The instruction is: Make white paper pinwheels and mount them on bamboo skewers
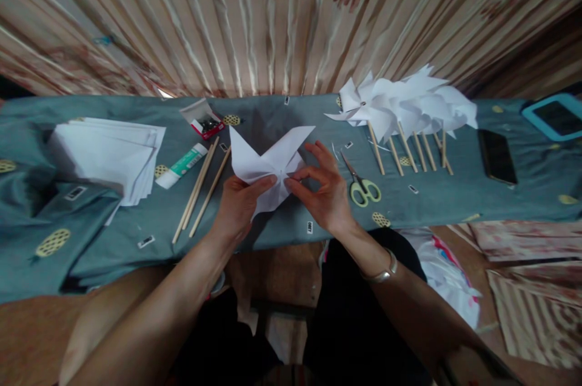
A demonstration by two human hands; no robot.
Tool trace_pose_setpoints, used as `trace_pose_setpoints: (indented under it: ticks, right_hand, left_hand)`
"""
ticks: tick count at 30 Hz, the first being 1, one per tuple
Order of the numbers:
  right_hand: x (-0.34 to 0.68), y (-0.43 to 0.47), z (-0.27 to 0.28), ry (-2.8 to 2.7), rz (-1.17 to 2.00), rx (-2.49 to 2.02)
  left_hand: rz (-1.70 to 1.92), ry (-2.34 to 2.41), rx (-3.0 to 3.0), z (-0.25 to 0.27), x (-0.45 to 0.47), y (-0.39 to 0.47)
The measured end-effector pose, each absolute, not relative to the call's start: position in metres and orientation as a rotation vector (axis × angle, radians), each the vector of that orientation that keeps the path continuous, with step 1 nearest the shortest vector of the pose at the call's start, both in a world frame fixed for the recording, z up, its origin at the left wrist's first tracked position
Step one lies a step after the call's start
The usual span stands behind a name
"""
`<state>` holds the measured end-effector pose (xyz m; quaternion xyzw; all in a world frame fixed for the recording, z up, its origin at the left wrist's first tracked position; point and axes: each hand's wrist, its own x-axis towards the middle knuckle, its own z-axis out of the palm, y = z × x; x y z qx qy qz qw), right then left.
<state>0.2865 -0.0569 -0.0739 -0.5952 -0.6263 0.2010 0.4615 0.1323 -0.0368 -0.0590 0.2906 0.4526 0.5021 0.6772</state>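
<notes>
A white paper pinwheel [266, 162], its corners folded in to the centre, is held up over the near middle of the table. My left hand [239, 201] grips it from the left, thumb pressed on the paper near the centre and the other fingers hidden behind. On the right side, my right hand [321, 189] pinches the pinwheel beside its centre with thumb and forefinger; the remaining fingers are raised. No stick shows on this pinwheel. Scissors with light green handles [364, 189] lie just right of my right hand.
Left on the cloth-covered table [150, 259] are stacked paper sheets [109, 159], a glue stick [182, 166], an opened small box of dark pins [207, 122] and wooden sticks [196, 192]. Finished pinwheels on sticks [409, 104], a phone [497, 156] and a blue-framed device [557, 116] lie right.
</notes>
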Motion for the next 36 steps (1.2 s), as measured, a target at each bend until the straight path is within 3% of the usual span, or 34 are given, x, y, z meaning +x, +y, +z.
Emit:
trace_pose_setpoints:
  ticks: [28,33,36]
  right_hand:
    - [0.287,-0.065,-0.057,-1.633,0.372,-1.367]
    - [0.303,-0.058,-0.059,-1.433,0.504,-1.399]
    - [0.308,-0.051,-0.065,-1.258,0.765,-1.374]
  left_hand:
    - [1.146,1.071,0.624,-0.055,0.129,-0.033]
    - [1.112,1.112,0.589,-0.055,0.126,-0.032]
    - [1.106,1.091,0.607,-0.055,0.126,-0.033]
